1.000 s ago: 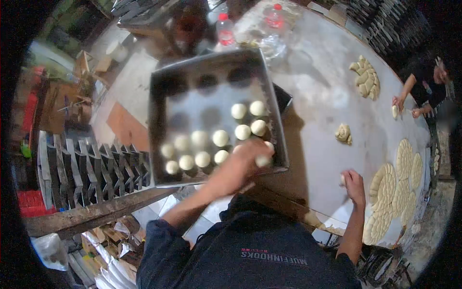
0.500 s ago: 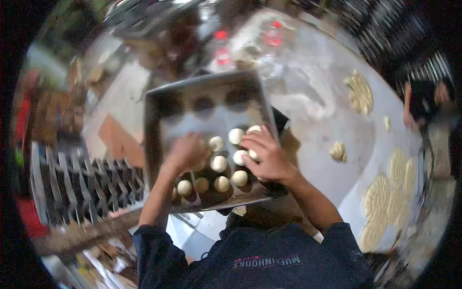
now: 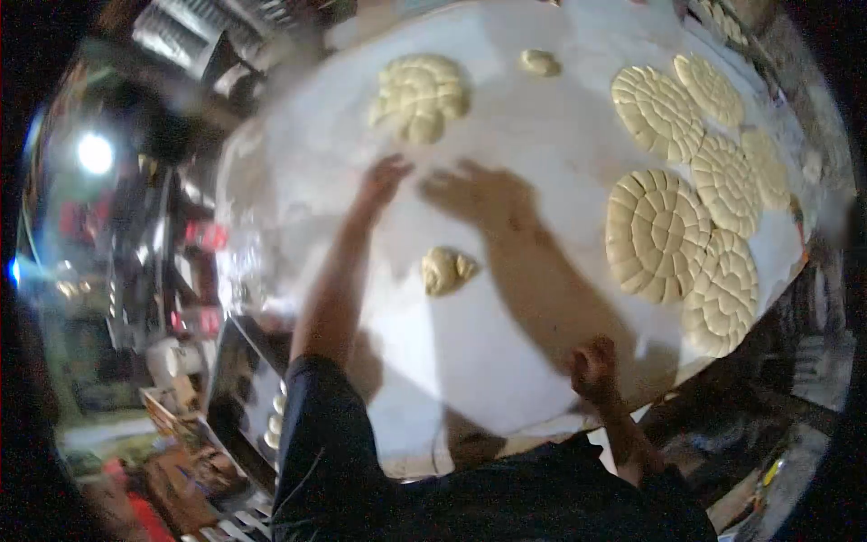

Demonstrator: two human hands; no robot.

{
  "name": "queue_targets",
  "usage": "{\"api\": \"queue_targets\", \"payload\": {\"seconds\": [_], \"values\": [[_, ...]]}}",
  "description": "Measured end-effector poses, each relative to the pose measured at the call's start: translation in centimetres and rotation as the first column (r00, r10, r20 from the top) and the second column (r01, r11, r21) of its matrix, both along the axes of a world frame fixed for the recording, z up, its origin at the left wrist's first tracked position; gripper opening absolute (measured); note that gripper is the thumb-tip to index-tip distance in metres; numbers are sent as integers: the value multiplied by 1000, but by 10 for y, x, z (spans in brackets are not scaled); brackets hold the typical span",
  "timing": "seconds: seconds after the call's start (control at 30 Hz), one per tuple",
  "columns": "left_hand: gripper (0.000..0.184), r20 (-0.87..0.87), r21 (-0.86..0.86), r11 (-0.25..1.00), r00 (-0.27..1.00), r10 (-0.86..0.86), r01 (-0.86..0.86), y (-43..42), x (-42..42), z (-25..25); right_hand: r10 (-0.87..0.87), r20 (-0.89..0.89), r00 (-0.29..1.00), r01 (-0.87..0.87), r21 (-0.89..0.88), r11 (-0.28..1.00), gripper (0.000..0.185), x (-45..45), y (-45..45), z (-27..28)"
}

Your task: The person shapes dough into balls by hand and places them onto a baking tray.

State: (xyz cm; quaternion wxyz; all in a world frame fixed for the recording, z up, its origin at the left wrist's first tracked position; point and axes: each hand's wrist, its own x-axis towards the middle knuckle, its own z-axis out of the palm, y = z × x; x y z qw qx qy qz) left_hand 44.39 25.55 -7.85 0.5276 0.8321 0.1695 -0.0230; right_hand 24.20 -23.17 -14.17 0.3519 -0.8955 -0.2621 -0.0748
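“Looking at the left hand [image 3: 386,185] first: placed where?”

“Stretched out over the pale desk [image 3: 560,117], just short of the segmented dough round [image 3: 420,95], with a narrow gap between. Hard to judge the height above the surface.”

“And the fingers [image 3: 394,163] there?”

“Loosely spread, blurred at the tips, with nothing visible in their hold.”

“Now for the right hand [image 3: 594,369]. Found where?”

“Held over the near part of the desk, close to the front edge and in dim light. Curled well inward; too dark and blurred to see inside. Can't say whether gripping anything.”

“Any dough on that side?”

“Count in the cluster of flat scored rounds [image 3: 659,235], up and to the right. Packed close together on the desk's right side, some edges touching, all marked into small segments.”

“And between the two hands?”

“Note a small creased dough lump [image 3: 447,271], alone on the desk, to the right of the left forearm [image 3: 336,271]. Add a small dough piece [image 3: 540,62] farther off, right of the segmented dough round. See also a long arm-shaped shadow [image 3: 542,262] slanting across the surface.”

“Off to the left?”

“Spot a dark tray [image 3: 230,384] beside the left sleeve [image 3: 325,425], partly hidden, with a few pale dough balls [image 3: 274,422] showing along one side.”
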Motion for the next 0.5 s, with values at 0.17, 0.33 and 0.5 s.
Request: {"api": "queue_targets", "payload": {"seconds": [0.17, 0.33, 0.5], "values": [[48, 95, 49, 972, 970, 226, -231, 75, 129, -96, -151, -20, 988, 152, 22, 988, 10, -2, -51, -30], [38, 43, 328, 944, 999, 8, -22, 97, 191, -102, -168, -586, 793, 336, 189, 923, 22, 11, -27, 10], [26, -241, -717, 651, 965, 103, -248, 55, 180, -34, -164, -234, 958, 169, 3, 986, 24, 40, -12, 13]]}}
